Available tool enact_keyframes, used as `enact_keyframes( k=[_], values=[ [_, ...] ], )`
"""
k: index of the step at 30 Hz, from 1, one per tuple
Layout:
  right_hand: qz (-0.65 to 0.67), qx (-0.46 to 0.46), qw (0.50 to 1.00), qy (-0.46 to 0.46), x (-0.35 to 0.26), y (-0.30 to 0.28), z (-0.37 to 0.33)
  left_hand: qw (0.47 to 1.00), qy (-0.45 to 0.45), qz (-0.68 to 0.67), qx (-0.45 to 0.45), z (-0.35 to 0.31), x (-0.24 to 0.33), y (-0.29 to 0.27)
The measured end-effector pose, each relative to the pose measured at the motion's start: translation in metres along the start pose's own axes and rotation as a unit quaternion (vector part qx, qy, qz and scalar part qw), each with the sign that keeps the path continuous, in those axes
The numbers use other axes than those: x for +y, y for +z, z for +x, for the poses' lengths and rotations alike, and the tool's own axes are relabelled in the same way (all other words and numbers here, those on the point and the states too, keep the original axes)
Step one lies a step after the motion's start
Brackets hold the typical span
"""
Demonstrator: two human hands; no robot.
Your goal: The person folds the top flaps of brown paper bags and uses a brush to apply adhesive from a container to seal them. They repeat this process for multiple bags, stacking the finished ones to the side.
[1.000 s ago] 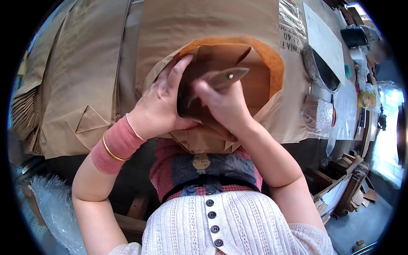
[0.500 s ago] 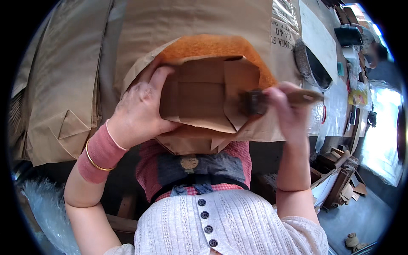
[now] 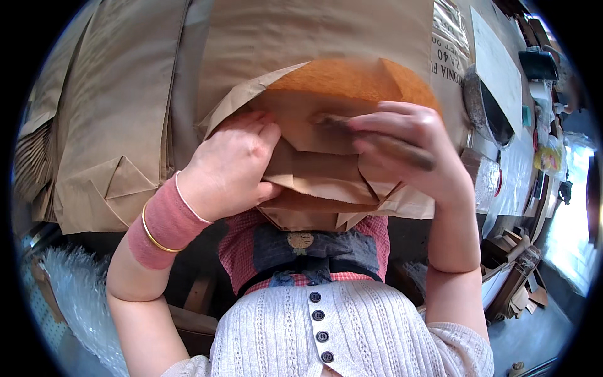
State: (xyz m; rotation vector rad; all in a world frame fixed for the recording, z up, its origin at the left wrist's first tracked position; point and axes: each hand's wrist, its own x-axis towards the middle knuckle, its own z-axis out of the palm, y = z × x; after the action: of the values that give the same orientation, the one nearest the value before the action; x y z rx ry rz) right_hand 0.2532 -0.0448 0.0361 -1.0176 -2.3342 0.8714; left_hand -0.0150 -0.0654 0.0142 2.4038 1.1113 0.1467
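A brown paper bag (image 3: 323, 168) lies before me with its mouth facing me, a curved orange surface (image 3: 342, 76) along its far side. My left hand (image 3: 235, 160) grips the left side of the mouth, with the thumb at the near edge and the other fingers curled at the far flap; some fingertips are hidden by paper. In my right hand (image 3: 418, 141) is a brush (image 3: 397, 152) with a wooden handle. Its dark bristle end, blurred, lies against the brown paper at the far side of the mouth.
Stacked brown paper sacks (image 3: 122, 113) lie at the left, and more brown paper (image 3: 314, 31) spreads beyond the bag. A dark-hollowed container (image 3: 488, 110) stands at the right, partly under a white board (image 3: 496, 56). Clear plastic (image 3: 81, 301) hangs at lower left.
My right hand has carried the brush leftward, from the right side of the mouth to its far flap. My left fingers have curled in more, and the opening looks narrower.
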Motion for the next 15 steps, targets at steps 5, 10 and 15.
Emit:
enact_keyframes(
  k=[5,10,15],
  values=[
    [0.092,0.371,0.897,0.222,-0.021,-0.019,-0.038,0.981,-0.154,-0.113,-0.039,0.017,0.001,-0.009],
    [0.183,0.298,0.903,0.250,-0.041,0.019,-0.031,0.980,-0.115,0.028,0.159,0.032,-0.010,0.035],
    [0.319,0.299,0.866,0.243,-0.041,0.050,-0.008,0.987,-0.102,-0.008,0.127,0.039,-0.025,0.026]
  ],
)
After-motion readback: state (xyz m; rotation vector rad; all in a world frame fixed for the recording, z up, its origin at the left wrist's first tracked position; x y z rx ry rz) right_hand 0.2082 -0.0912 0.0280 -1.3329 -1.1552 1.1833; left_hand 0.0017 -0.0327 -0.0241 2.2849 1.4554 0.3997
